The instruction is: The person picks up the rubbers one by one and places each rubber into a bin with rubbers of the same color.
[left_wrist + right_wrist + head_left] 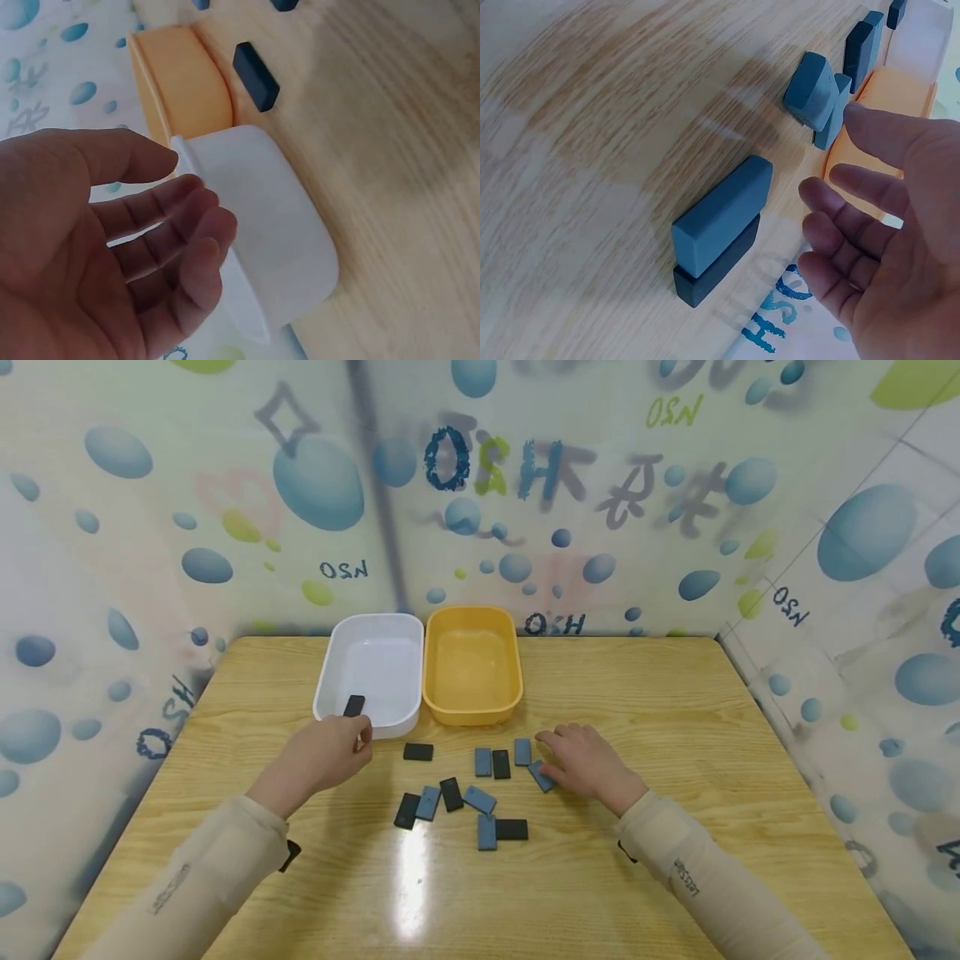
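My left hand [330, 752] is over the near edge of the white bin [375, 721]. Its fingers are loosely curved, and the left wrist view shows nothing between thumb and fingers. Just past the fingertips is a black block [356, 704], inside the bin's outline; whether it touches the bottom I cannot tell. On the right, my right hand [588, 764] hovers by a slanted blue block [541, 776] and an upright-lying blue block [522, 752]. The right wrist view shows that palm holding nothing, its fingers slightly bent beside the blue block [810, 90].
A yellow bin [472, 717] stands against the white one. Several black and blue blocks are scattered on the wooden table [637, 693], including a black block [418, 752] near the bins and a touching blue block [487, 832] and black block [513, 830] nearer me.
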`<state>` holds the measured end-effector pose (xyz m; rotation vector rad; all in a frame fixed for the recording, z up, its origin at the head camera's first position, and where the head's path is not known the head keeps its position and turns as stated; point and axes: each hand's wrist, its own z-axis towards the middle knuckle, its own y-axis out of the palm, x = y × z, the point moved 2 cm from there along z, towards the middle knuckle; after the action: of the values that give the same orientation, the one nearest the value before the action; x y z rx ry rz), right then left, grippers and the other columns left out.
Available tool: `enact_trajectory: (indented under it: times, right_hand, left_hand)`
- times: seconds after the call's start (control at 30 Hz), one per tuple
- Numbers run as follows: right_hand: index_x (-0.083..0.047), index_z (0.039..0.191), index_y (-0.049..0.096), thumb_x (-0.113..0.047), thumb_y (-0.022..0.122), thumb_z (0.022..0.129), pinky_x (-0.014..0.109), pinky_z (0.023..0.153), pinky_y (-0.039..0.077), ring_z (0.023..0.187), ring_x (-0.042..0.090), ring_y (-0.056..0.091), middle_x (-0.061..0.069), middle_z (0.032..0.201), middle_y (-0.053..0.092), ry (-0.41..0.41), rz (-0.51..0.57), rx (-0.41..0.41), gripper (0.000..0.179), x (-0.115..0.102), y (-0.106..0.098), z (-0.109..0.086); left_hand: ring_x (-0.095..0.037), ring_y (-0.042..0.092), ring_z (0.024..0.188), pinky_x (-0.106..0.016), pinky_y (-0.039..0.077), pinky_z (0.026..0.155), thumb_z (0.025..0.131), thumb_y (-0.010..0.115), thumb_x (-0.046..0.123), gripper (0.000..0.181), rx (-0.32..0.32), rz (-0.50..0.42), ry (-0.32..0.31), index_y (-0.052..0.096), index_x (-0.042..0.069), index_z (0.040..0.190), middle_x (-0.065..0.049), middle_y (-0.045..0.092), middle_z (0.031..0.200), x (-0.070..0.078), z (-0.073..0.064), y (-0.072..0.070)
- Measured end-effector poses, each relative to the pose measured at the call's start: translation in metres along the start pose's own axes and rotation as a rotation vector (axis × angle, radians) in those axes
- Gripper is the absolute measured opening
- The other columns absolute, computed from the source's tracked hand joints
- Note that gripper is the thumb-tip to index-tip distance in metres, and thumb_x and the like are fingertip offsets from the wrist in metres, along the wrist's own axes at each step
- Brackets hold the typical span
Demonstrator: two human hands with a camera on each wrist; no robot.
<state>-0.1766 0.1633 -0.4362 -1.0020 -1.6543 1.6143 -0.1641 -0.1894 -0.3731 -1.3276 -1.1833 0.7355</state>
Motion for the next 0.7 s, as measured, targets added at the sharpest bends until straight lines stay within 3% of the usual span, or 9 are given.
enact_trajectory:
  times: [0.37, 0.7]
  right_hand:
    - [-0.011, 0.127, 0.059, -0.037, 0.067, 0.091, 0.047, 0.089, 0.049, 0.1, 0.029, 0.063, 0.009, 0.11, 0.067, 0.027, -0.039, 0.034, 0.046, -0.006, -0.001, 0.005]
    - [-0.011, 0.119, 0.064, -0.032, 0.065, 0.092, 0.047, 0.088, 0.048, 0.099, 0.03, 0.064, 0.01, 0.106, 0.069, 0.117, -0.065, 0.089, 0.035, -0.015, -0.001, 0.011]
  left_hand:
    - [-0.016, 0.051, 0.061, -0.032, 0.042, 0.053, 0.085, 0.062, 0.016, 0.015, -0.028, -0.019, -0.007, 0.061, 0.005, 0.096, -0.002, 0.06, 0.074, -0.007, -0.006, 0.028]
    - [-0.015, 0.051, 0.061, -0.03, 0.042, 0.054, 0.088, 0.06, 0.016, 0.016, -0.117, -0.052, -0.054, 0.061, 0.006, 0.1, -0.001, 0.059, 0.073, -0.01, -0.007, 0.045]
